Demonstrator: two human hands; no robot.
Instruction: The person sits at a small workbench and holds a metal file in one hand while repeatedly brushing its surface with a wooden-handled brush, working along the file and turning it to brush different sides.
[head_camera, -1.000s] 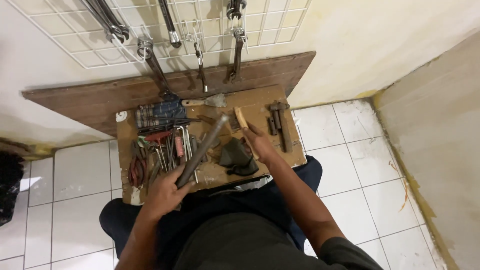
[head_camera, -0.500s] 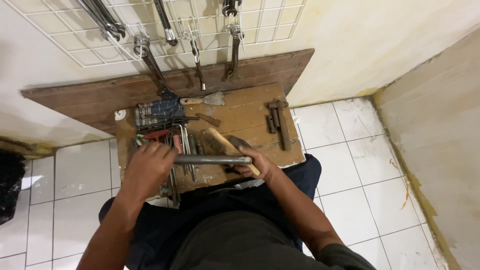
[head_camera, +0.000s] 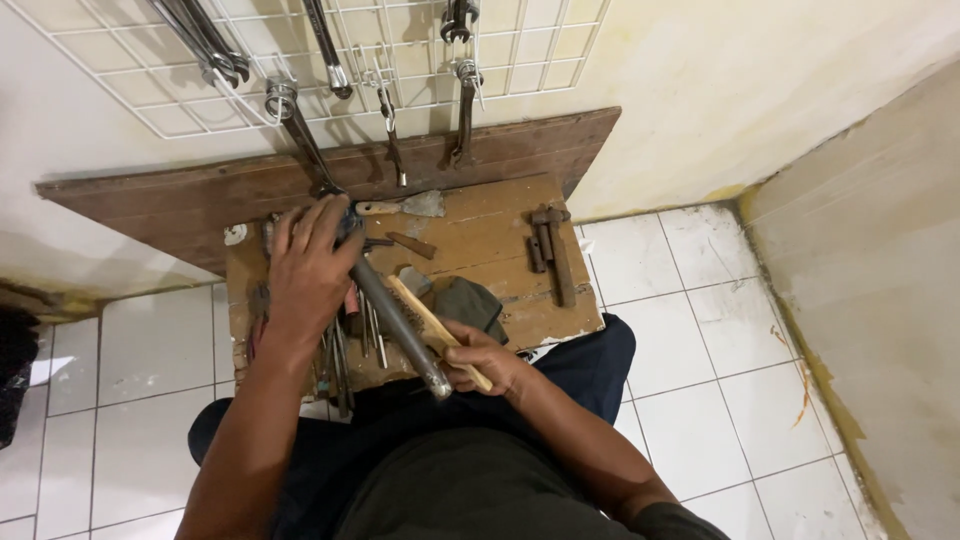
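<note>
My left hand (head_camera: 308, 265) grips the far end of a grey metal pipe (head_camera: 392, 318) that lies slantwise over a low wooden board (head_camera: 485, 245). My right hand (head_camera: 484, 360) holds the pipe's near end together with a pale wooden stick (head_camera: 420, 313) lying alongside it. Under my left hand a row of pliers and screwdrivers (head_camera: 340, 350) rests on the board, partly hidden by the hand. A dark cloth (head_camera: 470, 302) lies just past my right hand.
A small trowel (head_camera: 405, 207) and dark metal bars (head_camera: 553, 250) lie on the board. Behind it a long brown plank (head_camera: 200, 195) leans on the wall, below a white wire grid (head_camera: 400, 60) hung with wrenches. White tiled floor (head_camera: 700, 340) surrounds my knees.
The pipe has swung from lying crosswise to a slant, its far end carried up and left by my left hand. My right hand slid down to the near end.
</note>
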